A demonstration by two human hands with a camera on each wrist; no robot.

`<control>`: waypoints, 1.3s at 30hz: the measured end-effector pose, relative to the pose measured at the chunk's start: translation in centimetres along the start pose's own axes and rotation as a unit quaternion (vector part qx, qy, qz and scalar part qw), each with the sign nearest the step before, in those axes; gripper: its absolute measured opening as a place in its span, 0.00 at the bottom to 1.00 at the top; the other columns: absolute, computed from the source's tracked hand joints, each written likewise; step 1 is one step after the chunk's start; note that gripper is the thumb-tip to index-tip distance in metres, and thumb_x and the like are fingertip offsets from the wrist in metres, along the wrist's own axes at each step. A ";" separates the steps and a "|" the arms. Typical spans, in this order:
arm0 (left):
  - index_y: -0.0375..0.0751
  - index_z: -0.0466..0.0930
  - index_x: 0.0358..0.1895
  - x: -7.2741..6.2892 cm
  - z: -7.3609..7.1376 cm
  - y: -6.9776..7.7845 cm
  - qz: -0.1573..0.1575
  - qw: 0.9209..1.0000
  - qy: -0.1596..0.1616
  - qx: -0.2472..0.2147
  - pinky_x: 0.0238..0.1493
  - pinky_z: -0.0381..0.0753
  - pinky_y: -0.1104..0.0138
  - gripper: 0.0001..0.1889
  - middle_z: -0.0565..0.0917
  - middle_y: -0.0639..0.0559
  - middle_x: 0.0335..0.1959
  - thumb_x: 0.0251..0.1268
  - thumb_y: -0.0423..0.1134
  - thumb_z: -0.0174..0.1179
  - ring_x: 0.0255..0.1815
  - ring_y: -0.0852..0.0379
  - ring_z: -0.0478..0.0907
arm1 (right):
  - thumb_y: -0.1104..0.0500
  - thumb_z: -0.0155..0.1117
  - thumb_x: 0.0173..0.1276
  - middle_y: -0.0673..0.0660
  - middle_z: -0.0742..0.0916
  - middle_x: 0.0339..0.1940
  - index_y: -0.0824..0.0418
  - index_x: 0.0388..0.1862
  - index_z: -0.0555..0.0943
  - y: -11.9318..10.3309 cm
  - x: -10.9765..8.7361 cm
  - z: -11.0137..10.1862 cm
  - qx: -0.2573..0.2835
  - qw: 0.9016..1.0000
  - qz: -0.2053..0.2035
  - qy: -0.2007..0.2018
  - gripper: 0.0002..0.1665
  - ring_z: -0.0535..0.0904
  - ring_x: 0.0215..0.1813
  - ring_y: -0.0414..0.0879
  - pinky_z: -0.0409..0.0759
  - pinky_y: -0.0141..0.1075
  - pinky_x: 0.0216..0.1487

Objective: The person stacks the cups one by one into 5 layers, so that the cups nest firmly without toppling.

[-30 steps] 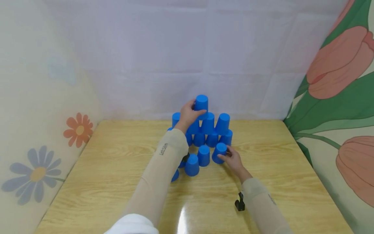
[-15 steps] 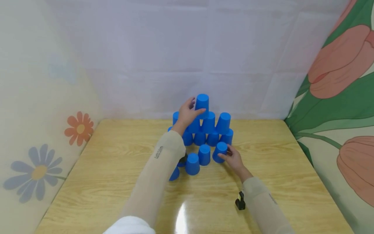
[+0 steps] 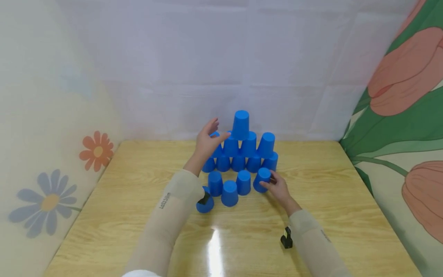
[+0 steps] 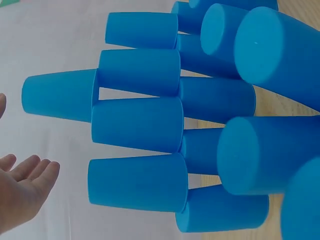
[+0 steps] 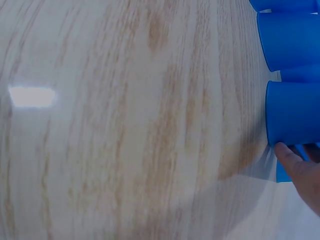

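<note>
Upside-down blue cups are stacked in a tiered wall on the table, with a bottom row, a second row and a single top cup. My left hand is just left of the top cup, fingers spread and holding nothing; the left wrist view shows a gap between this hand and the top cup. In front of the wall, my right hand grips a blue cup from its right side, thumb near its front. The right wrist view shows the thumb against that cup.
Several more blue cups stand upside down nearer me, among them a front cup and a cup partly behind the left wrist's black camera. Wooden table surrounds them; a white cloth hangs behind.
My left hand has let go of the top cup and drawn away to the left and slightly down. The top cup stays on the second row. My right hand keeps its grip in place.
</note>
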State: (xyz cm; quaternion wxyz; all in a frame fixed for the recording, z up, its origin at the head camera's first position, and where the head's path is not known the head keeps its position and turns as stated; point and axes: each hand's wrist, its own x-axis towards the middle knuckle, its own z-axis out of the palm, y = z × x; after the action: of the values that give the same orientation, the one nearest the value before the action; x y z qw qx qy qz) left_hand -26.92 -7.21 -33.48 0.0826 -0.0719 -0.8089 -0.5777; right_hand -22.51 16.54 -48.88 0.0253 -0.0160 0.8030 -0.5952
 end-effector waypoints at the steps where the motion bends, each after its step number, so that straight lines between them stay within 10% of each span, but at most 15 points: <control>1: 0.47 0.57 0.63 -0.2 -0.2 -0.1 0.004 1.000 0.001 -0.004 0.54 0.64 0.64 0.35 0.64 0.50 0.60 0.52 0.46 0.60 0.59 0.56 0.60 | 0.60 0.60 0.57 0.62 0.69 0.58 0.59 0.59 0.64 -0.1 0.0 0.0 -0.001 1.000 0.001 0.000 0.30 0.62 0.59 0.56 0.62 0.47 0.56; 21: 0.42 0.56 0.63 -5.8 -4.5 -5.1 0.004 1.000 0.013 -0.019 0.56 0.61 0.58 0.35 0.63 0.45 0.60 0.52 0.45 0.60 0.60 0.52 0.59 | 0.51 0.62 0.56 0.60 0.69 0.58 0.57 0.60 0.63 -3.8 -0.9 -1.8 -0.002 0.997 -0.076 -0.034 0.34 0.64 0.57 0.55 0.63 0.49 0.54; 39: 0.43 0.56 0.63 -9.5 -4.6 -8.2 -0.023 1.000 0.012 -0.017 0.56 0.61 0.57 0.35 0.63 0.44 0.60 0.51 0.46 0.61 0.59 0.51 0.59 | 0.51 0.62 0.56 0.61 0.72 0.55 0.62 0.59 0.64 -6.9 0.1 -2.7 -0.008 0.992 -0.124 -0.006 0.34 0.67 0.54 0.54 0.64 0.50 0.53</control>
State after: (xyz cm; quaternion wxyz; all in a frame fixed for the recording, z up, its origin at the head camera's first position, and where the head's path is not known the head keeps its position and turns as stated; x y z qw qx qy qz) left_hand -19.20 -14.37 -41.67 0.0782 -0.0477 -0.7994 -0.5937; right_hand -22.79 17.09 -41.52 -0.0436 -0.1193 0.7992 -0.5875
